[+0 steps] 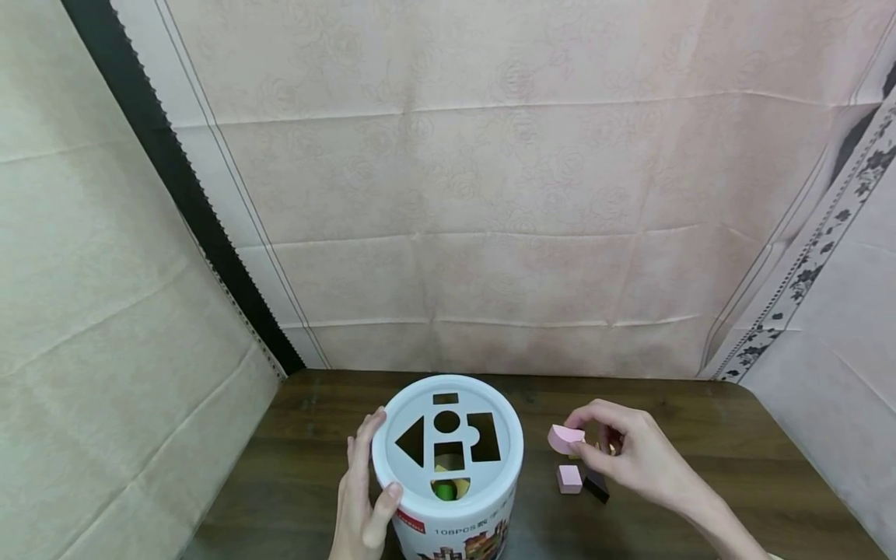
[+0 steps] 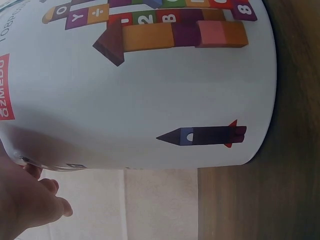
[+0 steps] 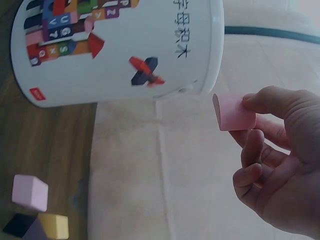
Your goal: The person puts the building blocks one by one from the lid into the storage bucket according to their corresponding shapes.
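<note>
A white bucket [image 1: 451, 525] stands at the near middle of the table, its light-blue lid [image 1: 483, 486] cut with shaped holes. My left hand [image 1: 360, 494] holds the bucket's left side near the rim, thumb towards the front. Through the front hole a green block [image 1: 444, 491] shows inside. To the right of the bucket, my right hand [image 1: 633, 451] pinches a pink half-round block [image 1: 563, 440] between thumb and fingers. In the right wrist view, that pink block is held up off the table, apart from the bucket.
Below my right hand lie a pink block [image 1: 569, 480], a black block [image 1: 596, 486] and a yellow block [image 3: 56, 226], close together on the brown wooden table [image 1: 672, 498]. Pale cloth [image 1: 490, 194] hangs behind the table and along both sides.
</note>
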{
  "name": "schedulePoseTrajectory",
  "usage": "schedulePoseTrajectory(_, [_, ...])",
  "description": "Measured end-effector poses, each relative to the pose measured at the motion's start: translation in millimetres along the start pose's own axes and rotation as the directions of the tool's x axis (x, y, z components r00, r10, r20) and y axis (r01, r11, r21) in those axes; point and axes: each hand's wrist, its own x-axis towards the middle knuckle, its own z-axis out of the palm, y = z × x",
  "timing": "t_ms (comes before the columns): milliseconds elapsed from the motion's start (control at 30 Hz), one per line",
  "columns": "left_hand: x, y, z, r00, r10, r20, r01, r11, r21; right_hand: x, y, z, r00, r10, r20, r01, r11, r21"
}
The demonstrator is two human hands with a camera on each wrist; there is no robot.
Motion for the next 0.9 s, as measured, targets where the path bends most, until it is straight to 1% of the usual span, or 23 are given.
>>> schedulePoseTrajectory(167, [-0.4, 0.0, 0.4, 1.000, -0.016, 0.004, 0.016, 1.000, 0.004, 9.1, -8.8, 1.9, 0.999, -0.034, 0.014, 0.034, 0.999, 0.036])
schedulePoseTrajectory(367, [-0.2, 0.8, 0.4, 1.000, -0.017, 0.003, 0.017, 1.000, 0.006, 22.0, -23.2, 8.6, 0.998, -0.011, 0.062, 0.007, 0.998, 0.067])
schedulePoseTrajectory(433, [-0.1, 1.0, 0.2, 1.000, -0.022, 0.006, 0.022, 1.000, 0.007, 26.7, -27.8, 12.7, 0.997, -0.009, 0.076, 0.002, 0.996, 0.091])
schedulePoseTrajectory(600, [0.0, 0.8, 0.2, 1.000, -0.026, 0.002, 0.026, 1.000, 0.009, 37.6, -37.9, 25.8, 0.994, -0.043, 0.102, 0.025, 0.984, 0.176])
schedulePoseTrajectory(800, [0.1, 0.4, -0.2, 1.000, 0.012, -0.014, -0.012, 1.000, 0.000, 49.1, -50.4, 41.0, 0.989, -0.090, 0.121, 0.062, 0.975, 0.214])
schedulePoseTrajectory(900, [0.2, 0.5, -0.6, 1.000, -0.002, -0.014, 0.002, 1.000, -0.002, 53.6, -56.2, 47.8, 0.985, -0.105, 0.137, 0.070, 0.969, 0.238])
